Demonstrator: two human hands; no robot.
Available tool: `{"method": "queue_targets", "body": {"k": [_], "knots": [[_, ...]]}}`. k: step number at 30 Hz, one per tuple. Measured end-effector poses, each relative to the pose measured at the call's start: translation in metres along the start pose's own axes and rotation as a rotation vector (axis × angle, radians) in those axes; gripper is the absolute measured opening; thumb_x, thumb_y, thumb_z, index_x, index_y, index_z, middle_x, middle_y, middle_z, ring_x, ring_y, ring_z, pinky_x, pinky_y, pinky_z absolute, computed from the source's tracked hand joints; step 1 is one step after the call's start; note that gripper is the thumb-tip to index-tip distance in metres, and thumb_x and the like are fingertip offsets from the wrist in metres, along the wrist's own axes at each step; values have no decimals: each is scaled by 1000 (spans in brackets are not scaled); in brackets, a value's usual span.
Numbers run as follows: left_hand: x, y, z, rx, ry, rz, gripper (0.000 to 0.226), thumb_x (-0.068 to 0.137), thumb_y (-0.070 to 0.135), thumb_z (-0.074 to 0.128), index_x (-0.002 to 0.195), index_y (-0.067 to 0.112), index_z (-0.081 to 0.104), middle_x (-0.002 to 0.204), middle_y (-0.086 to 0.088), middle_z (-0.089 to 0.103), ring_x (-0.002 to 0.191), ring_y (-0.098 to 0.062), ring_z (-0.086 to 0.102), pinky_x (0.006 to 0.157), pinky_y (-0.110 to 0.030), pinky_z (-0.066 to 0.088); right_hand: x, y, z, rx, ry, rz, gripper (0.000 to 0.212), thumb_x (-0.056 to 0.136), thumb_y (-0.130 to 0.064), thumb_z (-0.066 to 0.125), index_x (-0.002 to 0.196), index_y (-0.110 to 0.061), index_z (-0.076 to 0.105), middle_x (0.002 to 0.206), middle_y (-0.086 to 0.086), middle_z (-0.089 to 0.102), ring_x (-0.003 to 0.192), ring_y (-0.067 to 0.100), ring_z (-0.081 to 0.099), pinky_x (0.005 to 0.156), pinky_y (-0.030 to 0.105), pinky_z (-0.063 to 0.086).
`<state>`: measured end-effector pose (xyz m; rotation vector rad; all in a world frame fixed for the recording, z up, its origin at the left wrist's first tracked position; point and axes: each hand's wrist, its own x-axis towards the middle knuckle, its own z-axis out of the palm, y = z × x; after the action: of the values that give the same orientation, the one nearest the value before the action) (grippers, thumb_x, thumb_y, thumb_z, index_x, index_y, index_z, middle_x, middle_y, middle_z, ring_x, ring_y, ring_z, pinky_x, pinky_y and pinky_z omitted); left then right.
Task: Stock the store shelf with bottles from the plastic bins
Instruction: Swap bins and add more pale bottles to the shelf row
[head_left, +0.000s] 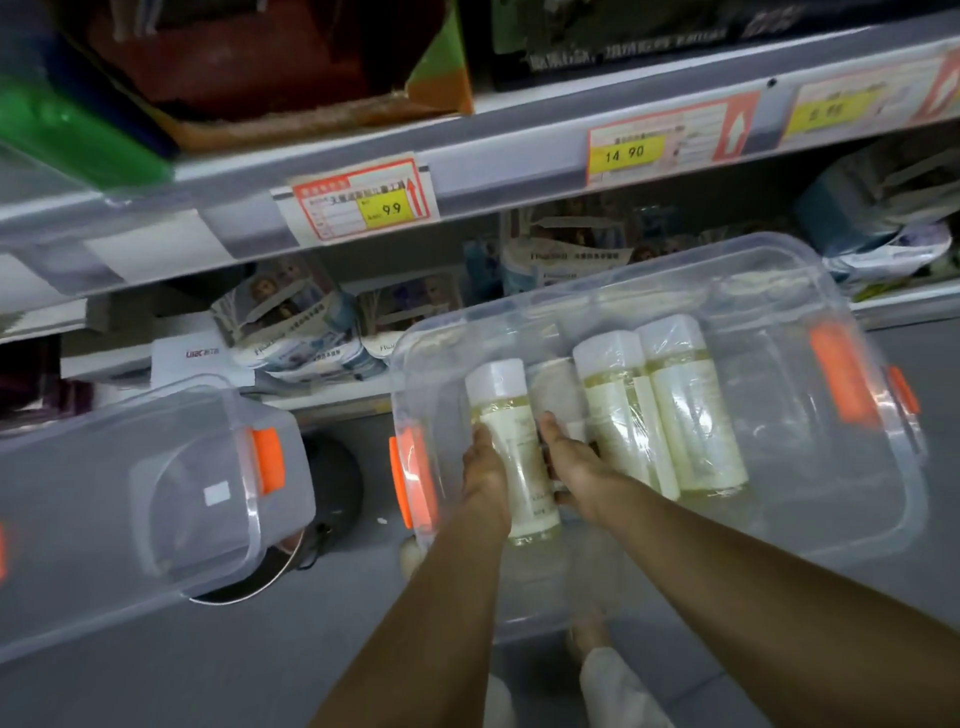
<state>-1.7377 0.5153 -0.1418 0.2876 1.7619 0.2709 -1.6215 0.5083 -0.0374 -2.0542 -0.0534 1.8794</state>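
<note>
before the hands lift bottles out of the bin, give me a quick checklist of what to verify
1. Left hand on the leftmost bottle: ok.
2. Right hand closed on a second bottle: cannot tell, fingers hide it.
3. Clear bin open, no lid in the way: ok.
4. Two more bottles left in the bin: ok.
5. Free space on the lower shelf: cannot tell, packets crowd it.
</note>
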Motion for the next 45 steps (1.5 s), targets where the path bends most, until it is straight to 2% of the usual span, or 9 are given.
{"method": "queue_targets", "body": {"k": [6, 12, 18, 21, 26, 30, 34, 38, 45], "knots": [[20, -7, 3, 30, -21, -25, 126, 22, 108, 46, 124, 35, 60, 117, -6, 70, 104, -37, 68, 92, -61, 49, -1, -2, -4, 28, 1, -11, 57, 102, -57, 31, 129, -16, 60, 122, 8, 66, 107, 24, 62, 93, 40, 52], [-31, 15, -3, -99, -239, -135, 132, 21, 102, 60, 125, 21, 67, 115, -15, 72, 105, -42, 69, 96, -62, 49, -26, -12, -22, 1, 25, -107, 51, 105, -50, 29, 114, -19, 69, 106, 6, 72, 99, 27, 66, 90, 39, 53], [-140, 55, -14, -238, -365, -79, 96, 76, 90, 39, 115, 8, 70, 105, -18, 73, 87, -33, 71, 82, -47, 58, -62, -27, -46, -78, 43, -231, 35, 103, -32, 48, 95, -6, 70, 85, 10, 70, 69, 19, 64, 67, 28, 53], [-169, 63, -20, -173, -429, -30, 91, 82, 87, 32, 107, 9, 73, 96, -17, 75, 79, -30, 72, 79, -42, 58, -86, -32, -53, -155, 4, -278, 37, 99, -37, 56, 106, -3, 68, 82, 12, 66, 65, 20, 60, 66, 29, 54], [-224, 78, -33, -133, -496, 45, 85, 85, 83, 34, 104, 11, 75, 94, -16, 76, 76, -28, 73, 77, -40, 56, -139, -42, -57, -228, -89, -281, 57, 99, -59, 41, 103, -7, 65, 75, 9, 63, 61, 20, 58, 66, 34, 55], [-267, 93, -47, -175, -511, 117, 80, 81, 83, 40, 89, 14, 80, 96, -17, 76, 81, -29, 72, 89, -45, 56, -192, -57, -60, -261, -122, -358, 56, 95, -62, 44, 101, -10, 65, 71, 7, 60, 64, 21, 58, 71, 37, 58], [-308, 112, -66, -176, -553, 194, 84, 79, 84, 44, 109, 12, 75, 104, -19, 74, 91, -32, 71, 89, -45, 55, -238, -74, -60, -293, -128, -442, 54, 97, -59, 45, 107, -9, 64, 75, 11, 61, 71, 25, 59, 84, 46, 59], [-350, 131, -83, -198, -583, 297, 87, 69, 80, 58, 122, 11, 70, 114, -20, 72, 103, -34, 69, 95, -48, 54, -281, -92, -55, -299, -134, -520, 58, 97, -58, 46, 114, -5, 61, 79, 16, 62, 70, 25, 60, 75, 40, 59], [-412, 162, -113, -229, -595, 503, 92, 60, 79, 72, 126, 14, 68, 117, -18, 71, 104, -33, 69, 94, -49, 54, -346, -120, -48, -326, -253, -700, 50, 95, -58, 49, 92, -12, 67, 72, 8, 61, 62, 20, 56, 64, 33, 52]]}}
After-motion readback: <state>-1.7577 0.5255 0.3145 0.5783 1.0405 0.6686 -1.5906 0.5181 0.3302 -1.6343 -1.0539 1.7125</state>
